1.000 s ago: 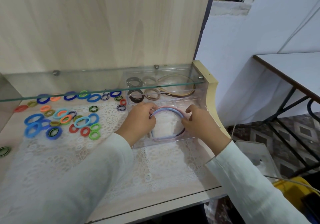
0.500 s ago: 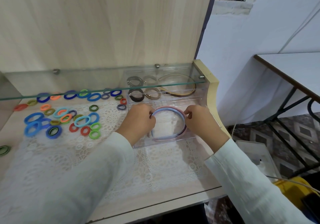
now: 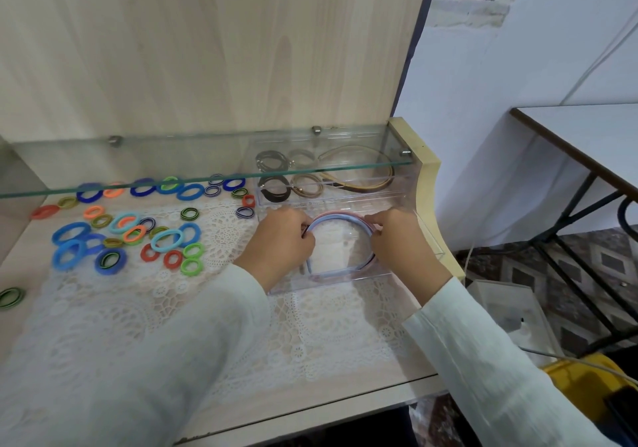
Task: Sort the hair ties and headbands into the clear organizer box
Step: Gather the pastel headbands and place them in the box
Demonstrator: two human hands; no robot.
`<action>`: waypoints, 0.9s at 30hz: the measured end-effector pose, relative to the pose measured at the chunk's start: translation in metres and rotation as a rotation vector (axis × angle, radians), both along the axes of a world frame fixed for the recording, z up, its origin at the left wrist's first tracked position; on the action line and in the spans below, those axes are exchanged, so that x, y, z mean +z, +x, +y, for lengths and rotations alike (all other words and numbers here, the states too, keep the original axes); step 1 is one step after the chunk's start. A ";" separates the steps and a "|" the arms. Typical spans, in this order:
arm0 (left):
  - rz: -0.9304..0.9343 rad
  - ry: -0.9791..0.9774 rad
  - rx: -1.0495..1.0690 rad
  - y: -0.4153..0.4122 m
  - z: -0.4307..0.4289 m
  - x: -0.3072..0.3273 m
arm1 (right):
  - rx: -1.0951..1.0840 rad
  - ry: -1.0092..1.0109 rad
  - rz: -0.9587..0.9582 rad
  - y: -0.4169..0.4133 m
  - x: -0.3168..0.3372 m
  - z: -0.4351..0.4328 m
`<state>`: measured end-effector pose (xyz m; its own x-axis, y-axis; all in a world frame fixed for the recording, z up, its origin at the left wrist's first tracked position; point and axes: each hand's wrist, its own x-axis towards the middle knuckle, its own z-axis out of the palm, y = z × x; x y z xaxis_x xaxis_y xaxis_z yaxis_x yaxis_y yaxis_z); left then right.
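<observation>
The clear organizer box (image 3: 348, 282) stands at the right end of the desk. In its near compartment lie stacked blue and pink headbands (image 3: 340, 218). My left hand (image 3: 281, 241) pinches their left side and my right hand (image 3: 397, 243) pinches their right side. The far compartments hold black hair ties (image 3: 274, 189), beige hair ties (image 3: 307, 186) and a tan and black headband (image 3: 366, 184). Several colourful hair ties (image 3: 127, 231) lie scattered on the lace mat to the left.
A glass shelf (image 3: 138, 170) runs across above the back of the desk and over the box's far half. A wooden panel (image 3: 428, 191) closes the desk's right side. One green tie (image 3: 10, 297) lies at the far left edge. A white table (image 3: 587, 136) stands to the right.
Both hands have shifted slightly along the headbands, pressing them lower into the near compartment. The loose hair ties have not moved.
</observation>
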<state>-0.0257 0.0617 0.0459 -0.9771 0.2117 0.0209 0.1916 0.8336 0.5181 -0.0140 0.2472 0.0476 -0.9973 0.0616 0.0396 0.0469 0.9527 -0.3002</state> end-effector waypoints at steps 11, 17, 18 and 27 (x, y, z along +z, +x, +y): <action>-0.034 -0.071 -0.052 0.001 -0.002 0.001 | 0.062 0.054 -0.119 -0.003 0.000 0.003; -0.280 0.095 -0.074 -0.003 -0.010 0.012 | 0.135 -0.120 -0.236 -0.005 0.012 0.014; -0.319 0.103 -0.083 -0.004 -0.012 0.014 | 0.142 -0.137 -0.235 -0.005 0.013 0.016; -0.367 -0.051 -0.274 -0.001 -0.016 0.019 | 0.369 -0.153 -0.324 -0.007 0.022 0.032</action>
